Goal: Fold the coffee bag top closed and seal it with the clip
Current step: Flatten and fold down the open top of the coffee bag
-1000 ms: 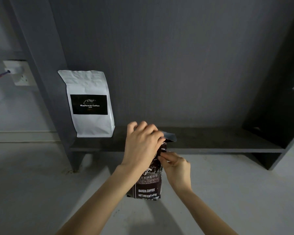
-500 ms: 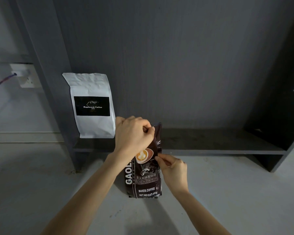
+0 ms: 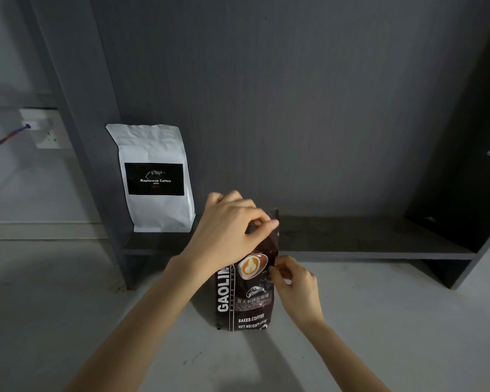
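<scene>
A dark brown coffee bag [image 3: 245, 301] printed "GAOLIN" and "BAKED.COFFEE" stands upright on the pale floor, just in front of a low grey shelf. My left hand [image 3: 228, 230] pinches the bag's top edge between thumb and fingers, and the top stands straight up. My right hand [image 3: 293, 280] grips the bag's right side edge about halfway up. No clip is visible in this view.
A white coffee bag [image 3: 156, 176] with a black label stands at the left end of the low grey shelf [image 3: 351, 244], against a grey back panel. A wall socket [image 3: 44, 131] with a cable is at the far left. A dark side panel [image 3: 470, 165] rises on the right.
One second ago the bag's top was bent over under my left hand; now it stands upright. My left hand has lifted a little and my right hand stays on the bag's right edge.
</scene>
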